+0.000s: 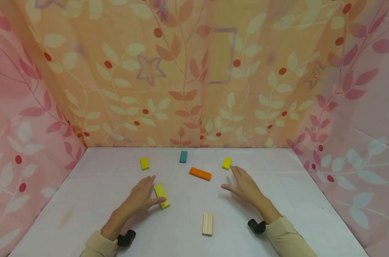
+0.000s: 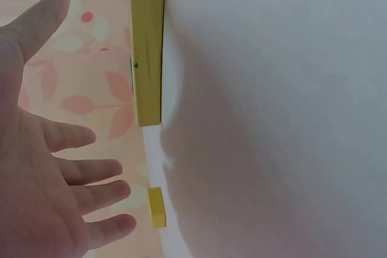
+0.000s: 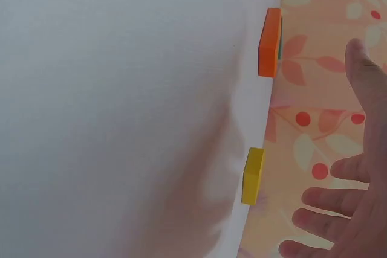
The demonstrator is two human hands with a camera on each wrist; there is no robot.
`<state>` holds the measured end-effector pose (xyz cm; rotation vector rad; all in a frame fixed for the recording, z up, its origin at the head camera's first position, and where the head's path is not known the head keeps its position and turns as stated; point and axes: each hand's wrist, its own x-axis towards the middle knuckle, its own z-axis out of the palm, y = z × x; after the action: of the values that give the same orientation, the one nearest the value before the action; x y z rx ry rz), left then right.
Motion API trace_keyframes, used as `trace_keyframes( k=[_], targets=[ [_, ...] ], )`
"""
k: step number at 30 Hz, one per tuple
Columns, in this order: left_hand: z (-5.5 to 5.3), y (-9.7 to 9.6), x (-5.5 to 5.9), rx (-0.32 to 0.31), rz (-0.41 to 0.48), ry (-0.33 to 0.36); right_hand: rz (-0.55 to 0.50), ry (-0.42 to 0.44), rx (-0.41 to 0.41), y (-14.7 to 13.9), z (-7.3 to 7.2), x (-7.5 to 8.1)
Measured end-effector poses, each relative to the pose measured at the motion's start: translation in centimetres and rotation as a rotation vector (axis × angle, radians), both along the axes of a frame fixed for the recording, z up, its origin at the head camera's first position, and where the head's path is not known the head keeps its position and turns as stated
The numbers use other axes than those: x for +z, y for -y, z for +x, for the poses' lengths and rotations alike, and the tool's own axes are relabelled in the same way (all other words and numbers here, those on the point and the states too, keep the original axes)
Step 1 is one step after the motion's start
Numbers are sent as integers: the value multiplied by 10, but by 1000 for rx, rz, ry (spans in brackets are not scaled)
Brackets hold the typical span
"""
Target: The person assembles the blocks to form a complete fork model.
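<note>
My left hand hovers beside a long yellow block, its thumb overlapping the block's near end in the head view. In the left wrist view, that block lies apart from the spread fingers. On the other side, my right hand has its fingers extended and thumb out, holding nothing. Its fingertips come close to a short yellow block. An orange block lies between the two hands, a little farther back. Nearer the front, a plain wooden block lies on the table.
Toward the back of the white table lie a teal block and another short yellow block. Floral cloth hangs behind and on both sides. Each wrist carries a black device.
</note>
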<state>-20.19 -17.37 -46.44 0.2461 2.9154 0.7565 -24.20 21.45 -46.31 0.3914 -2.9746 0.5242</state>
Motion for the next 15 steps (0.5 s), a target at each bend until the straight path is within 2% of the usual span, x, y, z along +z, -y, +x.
trace_keyframes(
  k=[8, 15],
  targets=[
    [0, -5, -2, 4, 53, 46, -69, 54, 26, 9, -7, 2],
    [1, -11, -2, 23, 29, 72, -115, 85, 72, 15, -18, -3]
  ],
)
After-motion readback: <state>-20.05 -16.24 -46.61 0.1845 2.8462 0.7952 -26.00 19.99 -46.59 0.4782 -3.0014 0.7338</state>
